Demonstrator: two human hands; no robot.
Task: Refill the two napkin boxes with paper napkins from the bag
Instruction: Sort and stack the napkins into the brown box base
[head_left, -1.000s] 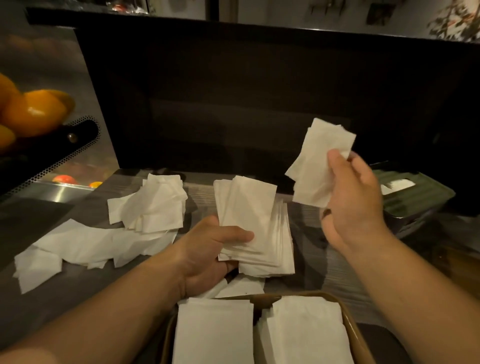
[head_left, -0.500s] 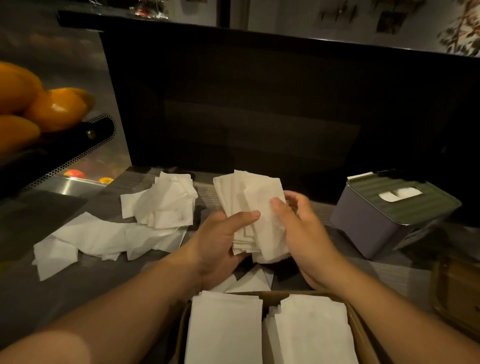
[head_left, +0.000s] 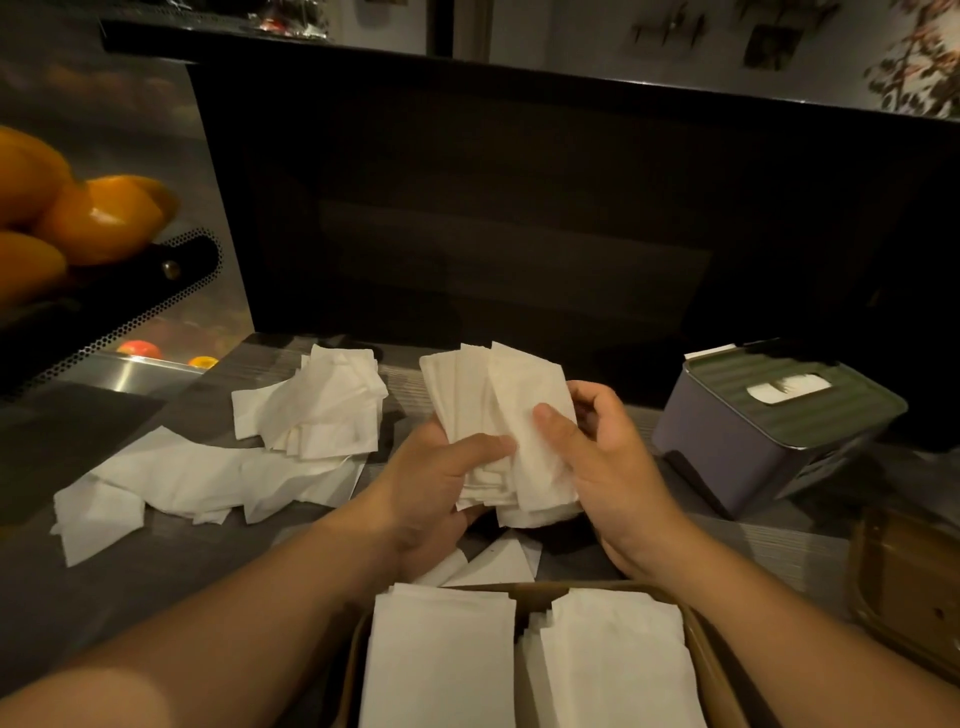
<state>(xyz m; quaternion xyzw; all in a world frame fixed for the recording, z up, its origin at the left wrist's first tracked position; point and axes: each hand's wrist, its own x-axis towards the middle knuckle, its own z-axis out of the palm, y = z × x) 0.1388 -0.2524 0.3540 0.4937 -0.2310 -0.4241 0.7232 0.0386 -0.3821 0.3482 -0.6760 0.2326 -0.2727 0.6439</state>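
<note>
A stack of white paper napkins (head_left: 493, 405) is held upright between both hands above the dark counter. My left hand (head_left: 441, 483) grips its lower left side, thumb across the front. My right hand (head_left: 602, 467) holds the right side, thumb pressed on the front napkin. Directly below, an open brown napkin box (head_left: 711, 670) holds two neat piles of napkins (head_left: 519, 660). A grey napkin box with a green slotted lid (head_left: 769, 431) sits closed at the right, a napkin showing in its slot. No bag is in view.
Loose napkins (head_left: 249, 447) lie scattered on the counter to the left, and a few (head_left: 493, 564) under my hands. Orange fruit (head_left: 78, 208) sits in a black perforated basket at far left. A dark panel rises behind. A brown tray edge (head_left: 904, 582) shows at right.
My right hand came down from the upper right with its few napkins and joined them to the stack. My left hand lifted the stack off the counter. Both hands now hold it together.
</note>
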